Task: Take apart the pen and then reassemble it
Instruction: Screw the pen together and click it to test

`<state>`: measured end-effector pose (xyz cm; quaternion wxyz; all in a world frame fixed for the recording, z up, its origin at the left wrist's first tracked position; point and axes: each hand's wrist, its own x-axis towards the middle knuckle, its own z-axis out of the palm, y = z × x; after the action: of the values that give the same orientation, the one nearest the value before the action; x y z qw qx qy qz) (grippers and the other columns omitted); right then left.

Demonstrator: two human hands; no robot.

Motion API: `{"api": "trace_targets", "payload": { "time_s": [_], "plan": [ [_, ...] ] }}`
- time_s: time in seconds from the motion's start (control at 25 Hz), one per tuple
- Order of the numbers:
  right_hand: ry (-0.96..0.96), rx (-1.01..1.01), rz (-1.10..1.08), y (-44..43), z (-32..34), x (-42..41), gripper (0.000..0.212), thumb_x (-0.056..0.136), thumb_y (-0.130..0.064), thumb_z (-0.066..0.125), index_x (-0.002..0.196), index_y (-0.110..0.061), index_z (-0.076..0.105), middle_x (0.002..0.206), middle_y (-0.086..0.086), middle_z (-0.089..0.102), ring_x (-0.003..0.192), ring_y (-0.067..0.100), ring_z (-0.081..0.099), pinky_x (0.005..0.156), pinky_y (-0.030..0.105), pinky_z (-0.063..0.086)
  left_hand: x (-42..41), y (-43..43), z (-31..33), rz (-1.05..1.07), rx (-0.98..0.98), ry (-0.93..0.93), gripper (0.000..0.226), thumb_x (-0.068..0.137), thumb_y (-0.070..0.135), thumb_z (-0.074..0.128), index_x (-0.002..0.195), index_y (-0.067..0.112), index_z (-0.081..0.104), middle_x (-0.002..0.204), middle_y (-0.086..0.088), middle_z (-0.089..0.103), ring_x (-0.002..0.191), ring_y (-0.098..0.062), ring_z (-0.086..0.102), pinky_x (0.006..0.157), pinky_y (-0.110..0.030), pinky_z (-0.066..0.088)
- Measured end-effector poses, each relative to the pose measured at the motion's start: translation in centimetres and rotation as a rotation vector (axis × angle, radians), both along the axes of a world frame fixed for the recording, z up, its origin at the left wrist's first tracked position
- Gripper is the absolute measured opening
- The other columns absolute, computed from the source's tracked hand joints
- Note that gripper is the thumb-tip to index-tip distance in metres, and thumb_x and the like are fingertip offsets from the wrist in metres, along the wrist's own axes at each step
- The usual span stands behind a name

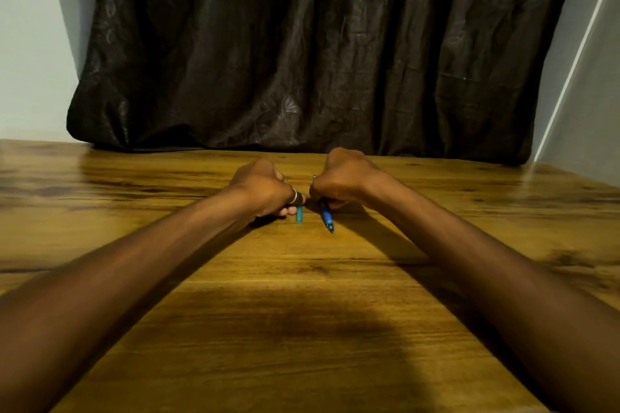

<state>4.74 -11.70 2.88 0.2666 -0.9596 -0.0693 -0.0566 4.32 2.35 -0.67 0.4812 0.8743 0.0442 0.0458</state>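
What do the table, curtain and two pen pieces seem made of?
Glossy brown table top: wood or wood-look laminate, grain streaks and glare. Crinkled dark curtain: fabric, slight sheen. Probably smooth plastic, uniform colour: blue pen body in the right hand, short teal piece in the left hand.

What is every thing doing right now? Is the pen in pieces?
left hand, curled, pinching the teal pen piece
teal pen piece, apart from the blue pen body, sticking out below the left hand
right hand, curled round the blue pen body
blue pen body, held, tip pointing toward the camera
curtain, drawn shut, wrinkled
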Motion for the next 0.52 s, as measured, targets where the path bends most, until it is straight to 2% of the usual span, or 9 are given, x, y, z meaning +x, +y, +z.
{"api": "trace_targets", "payload": {
  "time_s": [0.08, 0.12, 0.2, 0.24, 0.32, 0.52],
  "plan": [
    [0.000, -0.039, 0.009, 0.05, -0.15, -0.06, 0.013, 0.078, -0.018, 0.073, 0.068, -0.009, 0.074, 0.069, 0.005, 0.075, 0.069, 0.017, 0.075, 0.071, 0.032, 0.064, -0.03, -0.21, -0.10, 0.004, 0.008, -0.033, 0.005, 0.083, 0.008, 0.077, 0.079, 0.006, 0.079, 0.060, -0.006, 0.075, 0.043, -0.007, 0.061, 0.052, -0.022, 0.053],
    [0.000, -0.060, 0.011, 0.07, -0.15, -0.08, 0.014, 0.078, -0.020, 0.073, 0.067, -0.011, 0.073, 0.067, 0.003, 0.074, 0.067, 0.015, 0.074, 0.066, 0.029, 0.062, 0.02, -0.32, -0.19, 0.007, 0.013, -0.046, 0.006, 0.083, 0.006, 0.074, 0.079, 0.006, 0.079, 0.061, -0.006, 0.075, 0.043, -0.007, 0.062, 0.053, -0.022, 0.055],
    [-0.010, -0.104, 0.013, 0.06, -0.14, -0.16, 0.021, 0.078, -0.023, 0.073, 0.060, -0.016, 0.067, 0.057, -0.002, 0.065, 0.055, 0.010, 0.064, 0.047, 0.022, 0.048, 0.11, -0.51, -0.34, 0.007, 0.024, -0.065, 0.010, 0.083, 0.003, 0.072, 0.078, 0.008, 0.079, 0.063, -0.007, 0.076, 0.046, -0.009, 0.064, 0.058, -0.025, 0.058],
    [-0.014, -0.121, 0.010, 0.05, -0.14, -0.18, 0.024, 0.079, -0.024, 0.073, 0.058, -0.016, 0.064, 0.054, -0.003, 0.062, 0.051, 0.008, 0.059, 0.044, 0.020, 0.040, 0.12, -0.55, -0.40, 0.005, 0.027, -0.070, 0.011, 0.083, 0.002, 0.072, 0.076, 0.008, 0.079, 0.063, -0.008, 0.076, 0.047, -0.010, 0.065, 0.061, -0.026, 0.059],
    [-0.017, -0.148, 0.007, 0.06, -0.19, -0.14, 0.025, 0.079, -0.025, 0.072, 0.058, -0.016, 0.063, 0.055, -0.003, 0.061, 0.053, 0.009, 0.058, 0.046, 0.022, 0.038, 0.12, -0.61, -0.43, 0.002, 0.033, -0.082, 0.012, 0.083, 0.001, 0.071, 0.077, 0.008, 0.079, 0.064, -0.008, 0.076, 0.049, -0.011, 0.065, 0.063, -0.028, 0.059],
    [0.005, -0.201, 0.052, 0.19, -0.51, 0.10, 0.017, 0.077, -0.025, 0.072, 0.066, -0.013, 0.069, 0.076, 0.006, 0.074, 0.077, 0.019, 0.071, 0.064, 0.030, 0.052, -0.07, -0.57, -0.56, 0.004, 0.051, -0.108, 0.012, 0.083, 0.002, 0.071, 0.077, 0.009, 0.079, 0.065, -0.008, 0.077, 0.056, -0.015, 0.069, 0.070, -0.032, 0.063]
  ]
}}
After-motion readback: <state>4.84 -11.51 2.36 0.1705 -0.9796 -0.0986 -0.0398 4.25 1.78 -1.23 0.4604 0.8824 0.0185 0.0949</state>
